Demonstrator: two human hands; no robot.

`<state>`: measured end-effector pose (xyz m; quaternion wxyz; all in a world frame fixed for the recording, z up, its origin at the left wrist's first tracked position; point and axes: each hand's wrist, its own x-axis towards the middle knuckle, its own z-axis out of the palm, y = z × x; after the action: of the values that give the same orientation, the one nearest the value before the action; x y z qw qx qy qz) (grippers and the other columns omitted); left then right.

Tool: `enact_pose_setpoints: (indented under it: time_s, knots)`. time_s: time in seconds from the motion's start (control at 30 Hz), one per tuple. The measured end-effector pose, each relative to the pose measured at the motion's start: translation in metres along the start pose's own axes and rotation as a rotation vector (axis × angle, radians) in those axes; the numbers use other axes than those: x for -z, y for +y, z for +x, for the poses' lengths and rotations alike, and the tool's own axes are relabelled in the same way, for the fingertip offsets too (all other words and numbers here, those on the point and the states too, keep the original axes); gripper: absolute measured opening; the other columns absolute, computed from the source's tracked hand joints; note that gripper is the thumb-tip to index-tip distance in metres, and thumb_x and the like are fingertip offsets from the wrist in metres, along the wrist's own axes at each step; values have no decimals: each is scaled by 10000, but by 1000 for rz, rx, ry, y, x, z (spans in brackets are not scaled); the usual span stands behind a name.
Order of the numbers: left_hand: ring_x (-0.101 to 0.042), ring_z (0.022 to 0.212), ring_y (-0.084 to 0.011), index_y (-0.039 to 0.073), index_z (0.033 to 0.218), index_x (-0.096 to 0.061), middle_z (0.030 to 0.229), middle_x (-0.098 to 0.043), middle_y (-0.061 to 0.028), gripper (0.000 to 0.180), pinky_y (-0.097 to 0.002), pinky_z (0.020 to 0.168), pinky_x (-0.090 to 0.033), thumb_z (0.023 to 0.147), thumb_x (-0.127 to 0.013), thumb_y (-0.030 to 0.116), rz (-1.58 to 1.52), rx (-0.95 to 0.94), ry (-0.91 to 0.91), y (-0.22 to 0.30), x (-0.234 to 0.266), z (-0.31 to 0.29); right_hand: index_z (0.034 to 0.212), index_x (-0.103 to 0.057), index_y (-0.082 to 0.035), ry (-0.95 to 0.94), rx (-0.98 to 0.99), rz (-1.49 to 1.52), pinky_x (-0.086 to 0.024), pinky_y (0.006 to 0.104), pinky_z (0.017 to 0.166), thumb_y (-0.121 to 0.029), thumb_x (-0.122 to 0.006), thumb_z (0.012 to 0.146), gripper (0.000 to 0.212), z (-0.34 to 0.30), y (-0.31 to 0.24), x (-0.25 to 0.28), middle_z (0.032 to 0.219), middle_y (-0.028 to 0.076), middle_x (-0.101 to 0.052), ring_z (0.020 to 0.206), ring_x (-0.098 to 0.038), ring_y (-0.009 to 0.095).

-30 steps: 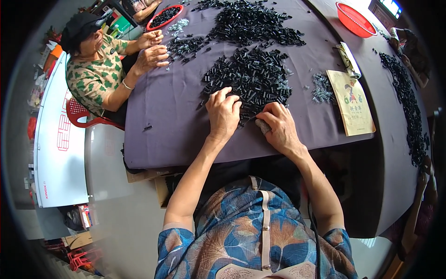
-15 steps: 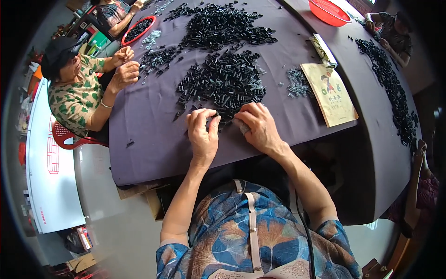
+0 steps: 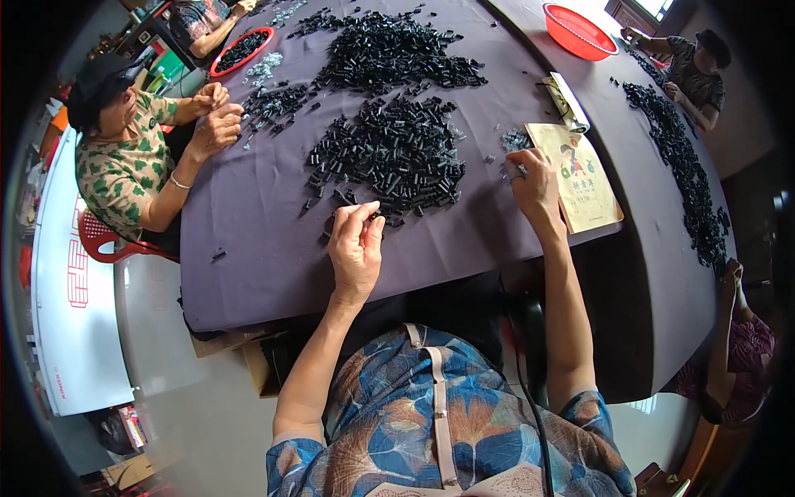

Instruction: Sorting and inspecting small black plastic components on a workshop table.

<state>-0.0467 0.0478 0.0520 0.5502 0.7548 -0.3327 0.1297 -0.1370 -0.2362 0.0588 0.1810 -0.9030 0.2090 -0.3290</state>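
Note:
My left hand [image 3: 356,253] is at the near edge of a heap of small black tube-shaped pieces [image 3: 389,157]. Its fingers are curled and the thumb is close to the forefinger; anything pinched there is too small to make out. Over to the right, my right hand [image 3: 537,184], with a ring on one finger, reaches down at a small pile of clear plastic bits [image 3: 515,141]. The fingers of that hand are bent together and their tips are partly hidden, so what they grip does not show.
A paper booklet [image 3: 588,195] lies right of my right hand, below a white-and-green object [image 3: 567,103]. Another black heap [image 3: 397,51] lies farther back. Red baskets [image 3: 580,33] stand on the tables. A co-worker in a camouflage shirt [image 3: 124,170] handles small pieces at left; others sit around.
My right hand has left the near edge of the black heap and moved right to the clear bits. The left hand stays by the heap; the whole view has shifted slightly.

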Motion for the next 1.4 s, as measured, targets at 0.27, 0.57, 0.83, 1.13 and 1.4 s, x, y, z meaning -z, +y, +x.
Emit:
enact_pose_setpoints:
  time_s: [0.27, 0.57, 0.83, 1.13, 1.4]
  knots:
    - [-507, 625, -125, 27, 1027, -637, 898, -570, -54, 192, -252, 569, -456, 838, -653, 0, 23, -2, -10, 2, 1, 0, 904, -686, -105, -30, 79, -82, -449, 418, 836, -69, -619, 755, 167, 29, -4, -10, 940, 88, -634, 920, -560, 321]
    - [-495, 610, -125, 29, 1039, -633, 876, -564, -51, 203, -258, 553, -448, 839, -652, 4, -14, 16, -11, 3, -1, -1, 967, -708, -132, -103, 112, -277, -432, 422, 844, -117, -580, 782, 226, 71, 26, -35, 1019, 87, -633, 997, -540, 312]
    - [-517, 619, -138, 27, 1036, -628, 882, -571, -56, 193, -263, 569, -460, 844, -647, 14, -10, 4, 3, 4, -1, 0, 942, -632, -70, -283, 205, -433, -437, 427, 841, -105, -518, 822, 169, 88, 24, -35, 977, 128, -640, 982, -580, 301]
    - [-577, 689, -158, 17, 1054, -623, 905, -589, -72, 214, -267, 628, -494, 843, -648, -2, -29, 39, 23, 2, 2, -2, 929, -555, -25, -171, 160, -279, -434, 447, 783, -75, -510, 798, 147, 71, -14, -29, 925, 182, -614, 907, -579, 348]
    - [-589, 722, -170, 14, 1027, -610, 907, -589, -75, 211, -277, 671, -500, 825, -653, -30, -34, 49, 44, -1, 9, -3, 993, -602, -26, -220, 36, 584, -473, 250, 665, 56, -590, 833, 180, -12, -103, -27, 823, 46, -636, 766, -595, 81]
